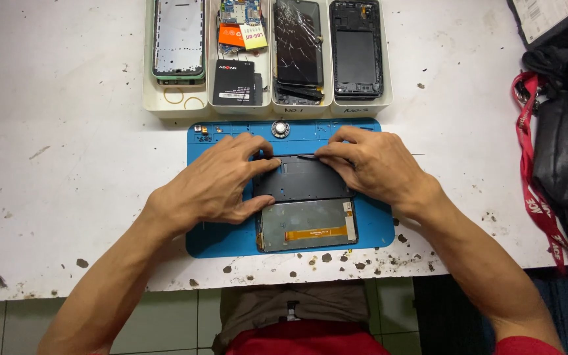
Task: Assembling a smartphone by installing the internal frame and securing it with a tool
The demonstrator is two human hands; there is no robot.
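Head cam, looking straight down at the white table (67,164). Both hands were on a dark phone frame (300,179) lying on the blue work mat (376,227).

Left hand (221,181) was spread over the frame's left edge, fingers fanned along the top-left corner, thumb tucked against the lower-left side. Holding it down, not pinching.

Right hand (373,164) sat at the top-right, fingers pressed together around a thin dark tool (307,156) whose tip lay on the frame's top edge. I couldn't tell what kind of tool it was.

Just below the frame, touching or slightly under it, lay a grey display panel (307,225) face down with an orange flex ribbon (317,233) across it.

Round metal piece (280,129) sat at the mat's top edge.

Behind the mat, a white sorting tray (165,105) with four compartments held, left to right: a green-rimmed shell (179,39), a black battery (235,82) with a circuit board, a cracked screen (297,43), a black housing (356,49).

Black bag (567,158) with a red lanyard (534,184) sat at the table's right side.
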